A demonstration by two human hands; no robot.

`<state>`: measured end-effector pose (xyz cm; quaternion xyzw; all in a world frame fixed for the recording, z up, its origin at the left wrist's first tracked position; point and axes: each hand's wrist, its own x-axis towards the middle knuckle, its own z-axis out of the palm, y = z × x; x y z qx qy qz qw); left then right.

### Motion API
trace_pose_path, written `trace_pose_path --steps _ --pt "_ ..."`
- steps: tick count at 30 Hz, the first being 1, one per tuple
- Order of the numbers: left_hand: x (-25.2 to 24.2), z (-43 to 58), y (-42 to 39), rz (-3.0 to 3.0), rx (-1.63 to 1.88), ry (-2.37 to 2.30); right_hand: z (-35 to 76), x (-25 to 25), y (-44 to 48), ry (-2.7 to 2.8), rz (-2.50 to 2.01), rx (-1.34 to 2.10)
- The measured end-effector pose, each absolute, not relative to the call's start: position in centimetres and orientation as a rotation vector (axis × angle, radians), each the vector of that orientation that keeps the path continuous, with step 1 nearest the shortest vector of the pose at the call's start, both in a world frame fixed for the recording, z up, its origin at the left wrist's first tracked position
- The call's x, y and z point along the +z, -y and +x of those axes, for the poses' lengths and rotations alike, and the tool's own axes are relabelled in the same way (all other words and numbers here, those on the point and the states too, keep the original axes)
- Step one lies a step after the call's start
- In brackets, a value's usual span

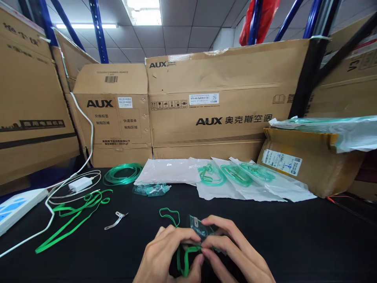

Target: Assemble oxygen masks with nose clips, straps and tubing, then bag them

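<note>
My left hand (172, 253) is closed on a green elastic strap (186, 262), which loops down below its fingers. Opposite it, my right hand (235, 247) pinches the edge of a clear plastic face mask (202, 228) with a small metal nose strip on top. The fingertips of both hands meet where the strap touches the mask's edge. Much of the mask is hidden behind the fingers. Beyond my left hand, another part of green strap (170, 213) lies in a loop on the black table.
To the left lie loose green straps (73, 220), a small metal piece (116, 221), a white adapter (80, 184) and a power strip (20, 206). Behind are coiled green tubing (123, 174), a bagged clear piece (151, 190) and white packs (235, 181). A cardboard box (312, 157) stands right.
</note>
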<state>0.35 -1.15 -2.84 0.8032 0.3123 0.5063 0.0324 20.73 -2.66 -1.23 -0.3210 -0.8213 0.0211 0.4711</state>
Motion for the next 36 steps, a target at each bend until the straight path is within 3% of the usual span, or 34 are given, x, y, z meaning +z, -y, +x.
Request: trace_pose_path --steps 30,36 --pt "-2.6 0.0 1.0 2.333 1.526 -0.964 24.8 1.7 2.9 1.701 -0.973 -0.122" --pt "-2.6 -0.2 1.0 2.364 1.498 -0.933 23.0 0.4 2.6 1.892 -0.895 0.046"
